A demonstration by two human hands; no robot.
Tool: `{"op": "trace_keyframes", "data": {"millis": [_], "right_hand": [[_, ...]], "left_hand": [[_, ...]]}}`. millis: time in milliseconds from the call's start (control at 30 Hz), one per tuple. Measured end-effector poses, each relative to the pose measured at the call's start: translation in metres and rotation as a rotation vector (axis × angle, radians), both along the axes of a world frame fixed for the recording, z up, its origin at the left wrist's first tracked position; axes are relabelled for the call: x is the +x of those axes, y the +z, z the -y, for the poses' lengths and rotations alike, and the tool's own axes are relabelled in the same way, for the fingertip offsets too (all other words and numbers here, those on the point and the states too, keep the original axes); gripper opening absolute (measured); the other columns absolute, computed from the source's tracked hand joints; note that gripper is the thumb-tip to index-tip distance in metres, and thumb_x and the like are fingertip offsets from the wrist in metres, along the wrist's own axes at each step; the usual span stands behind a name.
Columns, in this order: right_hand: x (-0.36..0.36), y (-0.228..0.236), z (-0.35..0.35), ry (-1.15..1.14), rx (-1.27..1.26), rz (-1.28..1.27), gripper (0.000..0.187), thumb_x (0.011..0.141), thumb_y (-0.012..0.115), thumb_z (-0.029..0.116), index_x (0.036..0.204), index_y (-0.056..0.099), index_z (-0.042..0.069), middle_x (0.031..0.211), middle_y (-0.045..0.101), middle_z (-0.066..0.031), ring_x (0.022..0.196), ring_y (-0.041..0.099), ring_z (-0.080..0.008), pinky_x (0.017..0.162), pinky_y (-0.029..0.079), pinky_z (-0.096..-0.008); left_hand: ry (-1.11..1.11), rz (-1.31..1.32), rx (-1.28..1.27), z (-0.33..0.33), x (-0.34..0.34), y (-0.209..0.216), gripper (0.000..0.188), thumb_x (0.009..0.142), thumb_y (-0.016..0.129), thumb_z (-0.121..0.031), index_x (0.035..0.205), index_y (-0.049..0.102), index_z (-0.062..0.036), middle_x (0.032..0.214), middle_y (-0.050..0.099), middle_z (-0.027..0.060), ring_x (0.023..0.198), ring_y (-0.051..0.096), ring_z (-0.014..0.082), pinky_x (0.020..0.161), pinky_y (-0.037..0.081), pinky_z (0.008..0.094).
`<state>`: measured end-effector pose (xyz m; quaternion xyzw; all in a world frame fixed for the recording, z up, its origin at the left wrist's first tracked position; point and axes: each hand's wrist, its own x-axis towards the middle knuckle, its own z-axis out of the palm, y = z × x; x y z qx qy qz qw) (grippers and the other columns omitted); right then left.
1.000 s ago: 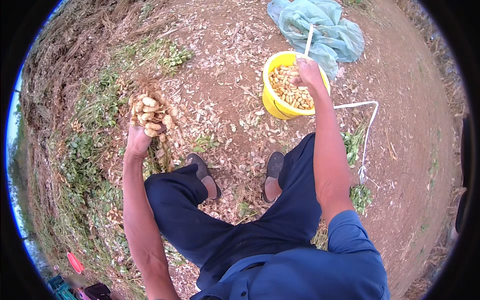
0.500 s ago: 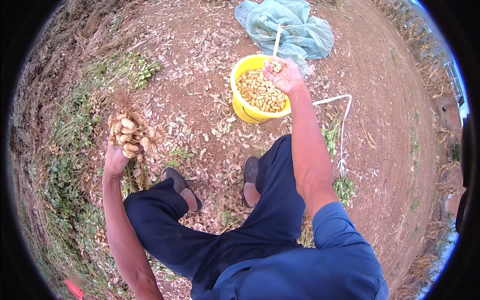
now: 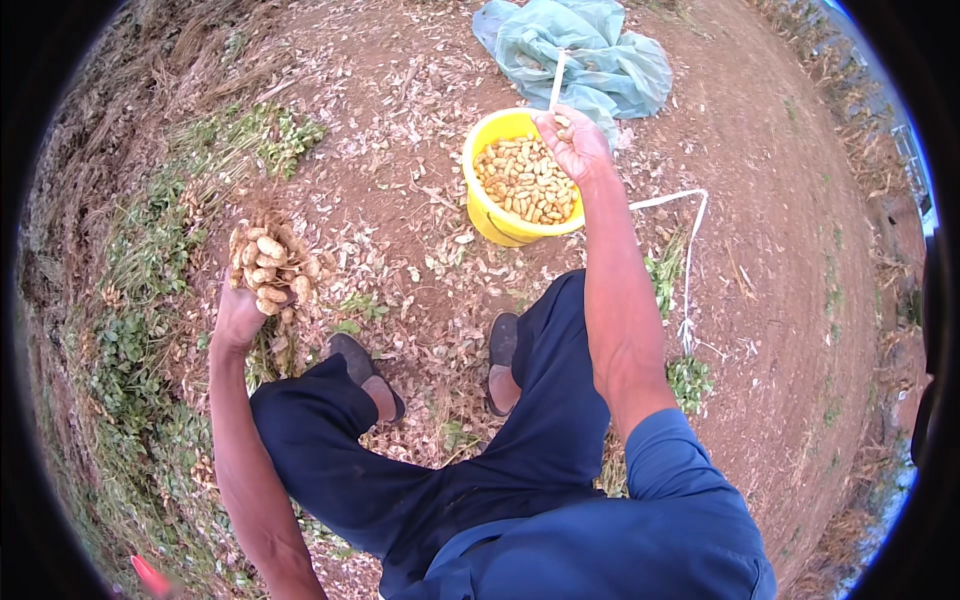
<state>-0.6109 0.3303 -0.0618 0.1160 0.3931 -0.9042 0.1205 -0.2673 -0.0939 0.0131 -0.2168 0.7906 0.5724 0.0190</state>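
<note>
Your right hand (image 3: 572,142) has stayed over the yellow bucket (image 3: 487,215) across the last second, fingers now loosely cupped around a few peanuts above the heap; your left hand (image 3: 238,318) still grips the peanut bunch (image 3: 268,262), so stripping continues

The bucket (image 3: 500,222) looks like smooth yellow plastic with a slight gloss. Peanuts (image 3: 527,180) inside have rough, matt tan shells, same as the clump (image 3: 268,262). The sheet (image 3: 590,50) behind is thin crinkled teal plastic. Ground (image 3: 780,250) is dry, crumbly dirt.
</note>
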Motion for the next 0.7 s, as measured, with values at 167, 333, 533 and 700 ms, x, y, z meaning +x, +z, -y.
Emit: {"op": "trace_keyframes", "data": {"millis": [167,333,533,700], "right_hand": [[0.032,0.009,0.024,0.111,0.73,-0.092,0.05,0.096,0.048,-0.002,0.144,0.037,-0.011,0.135,0.049,-0.0279,0.115,0.064,-0.0361,0.088,0.063,-0.0472],[0.016,-0.015,0.011,0.035,1.691,-0.339,0.058,0.087,0.062,0.01,0.141,0.05,-0.005,0.131,0.059,-0.0302,0.115,0.065,-0.038,0.089,0.058,-0.0397],[0.093,0.049,0.107,0.646,0.792,-0.428,0.049,0.094,0.069,0.025,0.131,0.059,-0.006,0.123,0.066,-0.02,0.105,0.068,-0.026,0.084,0.059,-0.0358],[0.166,0.075,0.164,1.127,0.446,-0.594,0.063,0.096,0.072,0.04,0.139,0.054,-0.003,0.132,0.063,-0.0196,0.118,0.064,-0.0235,0.096,0.056,-0.0355]], "left_hand": [[-0.081,-0.094,-0.115,0.018,0.01,-0.008,0.046,0.072,0.085,-0.011,0.114,0.069,0.0005,0.108,0.073,0.0066,0.095,0.066,0.0197,0.09,0.052,0.0357],[-0.119,-0.081,0.033,-0.003,0.0,0.011,0.045,0.071,0.082,-0.011,0.113,0.069,-0.0002,0.1,0.071,0.003,0.089,0.063,0.0152,0.079,0.054,0.0342],[-0.031,-0.058,0.2,0.024,0.015,-0.018,0.06,0.069,0.086,-0.008,0.124,0.064,-0.0019,0.11,0.069,0.0035,0.097,0.064,0.016,0.086,0.055,0.0355],[0.038,-0.112,0.371,0.016,0.011,-0.016,0.063,0.068,0.087,-0.004,0.127,0.063,-0.0016,0.114,0.069,0.0052,0.1,0.066,0.0177,0.086,0.057,0.0372]]}}
